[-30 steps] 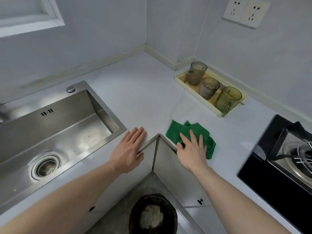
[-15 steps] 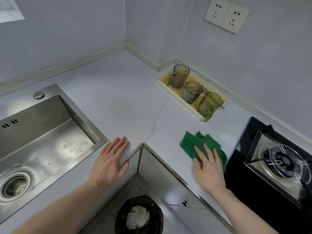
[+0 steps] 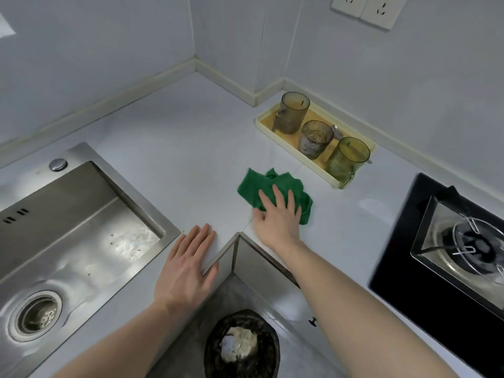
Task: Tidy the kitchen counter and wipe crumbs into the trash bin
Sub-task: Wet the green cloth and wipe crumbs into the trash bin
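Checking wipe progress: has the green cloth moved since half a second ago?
Yes. The green cloth slid away from the stove, toward the counter's inner corner.

The sink (image 3: 81, 214) is showing brushed, shiny steel; the desk (image 3: 163, 137) is looking smooth and matt pale; the green rag (image 3: 268, 184) is looking like soft napped cloth; the hob (image 3: 409, 241) is gleaming glossy black.

The pale counter (image 3: 169, 148) is carrying a green cloth (image 3: 268, 186) at centre, a yellow tray (image 3: 272, 129) at two o'clock, a black hob (image 3: 403, 255) at four o'clock.
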Demonstrator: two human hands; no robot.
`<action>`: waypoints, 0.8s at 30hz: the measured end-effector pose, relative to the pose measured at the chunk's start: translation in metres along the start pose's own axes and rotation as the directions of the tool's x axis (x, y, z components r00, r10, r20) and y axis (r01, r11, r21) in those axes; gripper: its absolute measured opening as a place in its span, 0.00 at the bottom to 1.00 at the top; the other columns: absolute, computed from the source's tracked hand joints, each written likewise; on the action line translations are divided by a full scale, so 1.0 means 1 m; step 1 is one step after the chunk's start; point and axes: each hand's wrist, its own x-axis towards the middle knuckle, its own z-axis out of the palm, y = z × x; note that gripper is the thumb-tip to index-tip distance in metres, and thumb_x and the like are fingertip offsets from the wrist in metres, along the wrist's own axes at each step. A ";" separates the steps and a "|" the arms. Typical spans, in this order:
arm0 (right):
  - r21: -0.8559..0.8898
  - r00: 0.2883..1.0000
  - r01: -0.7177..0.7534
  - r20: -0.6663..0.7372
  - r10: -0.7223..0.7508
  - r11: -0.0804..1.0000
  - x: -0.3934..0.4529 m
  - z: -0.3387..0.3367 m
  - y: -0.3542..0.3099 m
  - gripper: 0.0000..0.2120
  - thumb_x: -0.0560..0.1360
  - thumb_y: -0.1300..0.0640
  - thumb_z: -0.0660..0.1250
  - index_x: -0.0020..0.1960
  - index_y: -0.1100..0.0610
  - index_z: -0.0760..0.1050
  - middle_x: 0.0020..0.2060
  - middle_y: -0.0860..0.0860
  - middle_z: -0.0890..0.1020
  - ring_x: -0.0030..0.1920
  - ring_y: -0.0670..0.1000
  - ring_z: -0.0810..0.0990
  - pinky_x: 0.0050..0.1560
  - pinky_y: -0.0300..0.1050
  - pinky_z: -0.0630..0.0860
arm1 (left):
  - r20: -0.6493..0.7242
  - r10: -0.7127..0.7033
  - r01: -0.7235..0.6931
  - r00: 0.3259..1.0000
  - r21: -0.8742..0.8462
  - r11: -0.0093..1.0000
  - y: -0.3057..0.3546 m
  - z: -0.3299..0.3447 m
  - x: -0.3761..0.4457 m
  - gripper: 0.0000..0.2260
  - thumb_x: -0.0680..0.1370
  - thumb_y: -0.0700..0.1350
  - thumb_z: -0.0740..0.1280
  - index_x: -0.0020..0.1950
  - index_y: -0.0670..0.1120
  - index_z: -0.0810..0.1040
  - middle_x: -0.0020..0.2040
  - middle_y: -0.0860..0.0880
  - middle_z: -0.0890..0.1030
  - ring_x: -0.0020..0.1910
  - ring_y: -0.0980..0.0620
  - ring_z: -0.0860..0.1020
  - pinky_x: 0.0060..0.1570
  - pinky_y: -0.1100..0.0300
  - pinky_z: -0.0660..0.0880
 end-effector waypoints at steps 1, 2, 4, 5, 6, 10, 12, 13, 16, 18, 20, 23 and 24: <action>-0.005 0.999 0.048 -0.003 -0.048 0.999 -0.013 0.005 -0.003 0.28 0.82 0.41 0.47 0.81 0.40 0.55 0.82 0.47 0.51 0.81 0.59 0.43 0.79 0.67 0.43 | -0.001 0.000 0.000 1.000 -0.002 1.000 0.000 -0.001 0.000 0.32 0.81 0.61 0.56 0.83 0.53 0.56 0.83 0.55 0.54 0.83 0.55 0.48 0.81 0.53 0.46; -0.007 0.996 0.087 -0.011 -0.087 0.996 -0.027 0.009 -0.003 0.27 0.82 0.41 0.47 0.81 0.40 0.56 0.82 0.47 0.52 0.81 0.59 0.45 0.79 0.67 0.44 | -0.003 0.001 -0.001 1.000 -0.004 1.000 0.000 -0.001 0.000 0.31 0.81 0.61 0.56 0.83 0.53 0.56 0.83 0.55 0.55 0.83 0.55 0.49 0.81 0.53 0.46; 0.003 0.990 0.140 -0.031 -0.140 0.990 -0.060 0.016 0.007 0.26 0.82 0.42 0.48 0.80 0.40 0.58 0.82 0.46 0.54 0.81 0.58 0.48 0.79 0.65 0.47 | 0.000 0.003 -0.003 1.000 -0.012 1.000 0.000 -0.003 -0.001 0.31 0.81 0.60 0.57 0.83 0.53 0.57 0.83 0.54 0.55 0.83 0.55 0.49 0.81 0.53 0.45; 0.004 0.987 0.153 -0.048 -0.153 0.988 -0.077 0.019 0.016 0.25 0.82 0.43 0.49 0.80 0.40 0.59 0.82 0.46 0.55 0.81 0.58 0.49 0.80 0.64 0.48 | 0.001 0.000 0.000 1.000 -0.019 1.000 0.000 -0.004 -0.001 0.31 0.81 0.60 0.57 0.83 0.53 0.57 0.83 0.54 0.55 0.83 0.55 0.48 0.81 0.54 0.44; -0.001 0.986 0.151 -0.069 -0.151 0.989 -0.095 0.022 0.028 0.25 0.83 0.43 0.50 0.79 0.39 0.59 0.81 0.45 0.56 0.81 0.58 0.51 0.80 0.63 0.50 | 0.004 0.000 0.000 1.000 -0.024 1.000 0.000 -0.004 -0.001 0.31 0.81 0.60 0.57 0.83 0.53 0.57 0.83 0.54 0.55 0.83 0.55 0.48 0.81 0.55 0.44; -0.023 0.989 0.068 -0.128 -0.070 0.997 -0.162 0.023 0.079 0.24 0.83 0.47 0.56 0.79 0.38 0.61 0.81 0.43 0.58 0.81 0.56 0.54 0.80 0.59 0.53 | 0.031 0.001 0.000 1.000 -0.022 1.000 0.003 -0.007 -0.002 0.31 0.82 0.61 0.54 0.83 0.53 0.55 0.83 0.55 0.53 0.83 0.56 0.46 0.80 0.53 0.44; -0.035 0.989 0.025 -0.145 -0.030 0.999 -0.185 0.018 0.100 0.25 0.83 0.51 0.59 0.79 0.40 0.62 0.80 0.44 0.59 0.80 0.57 0.55 0.79 0.59 0.55 | 0.047 -0.005 0.006 0.999 -0.022 1.000 0.005 -0.010 -0.003 0.31 0.82 0.61 0.53 0.83 0.53 0.55 0.83 0.55 0.52 0.83 0.55 0.46 0.80 0.54 0.43; -0.042 0.989 0.001 -0.145 -0.007 0.999 -0.192 0.014 0.108 0.25 0.83 0.52 0.60 0.79 0.41 0.63 0.80 0.45 0.59 0.80 0.57 0.56 0.79 0.59 0.56 | 0.054 -0.005 0.006 0.999 -0.021 1.000 0.007 -0.011 -0.002 0.31 0.82 0.61 0.54 0.83 0.52 0.55 0.83 0.55 0.52 0.83 0.55 0.46 0.80 0.54 0.42; -0.028 0.984 -0.084 -0.161 0.079 0.996 -0.199 0.008 0.115 0.26 0.82 0.54 0.63 0.78 0.43 0.64 0.80 0.46 0.60 0.80 0.58 0.57 0.79 0.60 0.56 | 0.056 -0.007 0.009 0.998 -0.044 0.999 0.013 -0.014 -0.001 0.31 0.81 0.60 0.54 0.83 0.52 0.57 0.83 0.54 0.53 0.83 0.54 0.48 0.80 0.54 0.42; 0.037 0.968 -0.169 -0.182 0.173 0.985 -0.190 0.012 0.097 0.26 0.81 0.55 0.64 0.78 0.44 0.67 0.80 0.48 0.62 0.80 0.59 0.57 0.79 0.61 0.54 | 0.056 -0.011 0.014 0.998 -0.052 0.999 0.010 -0.015 -0.001 0.32 0.80 0.60 0.53 0.83 0.52 0.57 0.83 0.54 0.54 0.83 0.54 0.48 0.80 0.54 0.42; 0.129 0.936 -0.272 -0.195 0.293 0.954 -0.178 0.014 0.076 0.25 0.81 0.55 0.64 0.77 0.44 0.68 0.80 0.49 0.63 0.80 0.59 0.55 0.79 0.63 0.53 | 0.067 -0.013 0.016 0.998 -0.056 0.998 0.009 -0.015 -0.002 0.32 0.80 0.60 0.54 0.83 0.52 0.56 0.83 0.54 0.53 0.83 0.54 0.48 0.80 0.54 0.42; 0.234 0.921 -0.330 -0.133 0.366 0.915 -0.146 0.010 0.042 0.24 0.82 0.52 0.61 0.78 0.42 0.66 0.81 0.47 0.58 0.81 0.57 0.50 0.79 0.63 0.48 | 0.069 -0.021 0.026 0.997 -0.071 0.997 0.007 -0.016 -0.003 0.32 0.80 0.60 0.55 0.83 0.52 0.57 0.83 0.54 0.54 0.83 0.54 0.49 0.80 0.54 0.43; 0.236 0.933 -0.309 -0.113 0.342 0.921 -0.134 0.009 0.032 0.24 0.82 0.52 0.61 0.78 0.42 0.66 0.81 0.47 0.57 0.81 0.57 0.49 0.79 0.63 0.47 | 0.063 -0.022 0.027 0.998 -0.075 0.997 0.007 -0.015 -0.003 0.32 0.79 0.60 0.56 0.83 0.52 0.58 0.83 0.54 0.55 0.83 0.54 0.49 0.80 0.55 0.43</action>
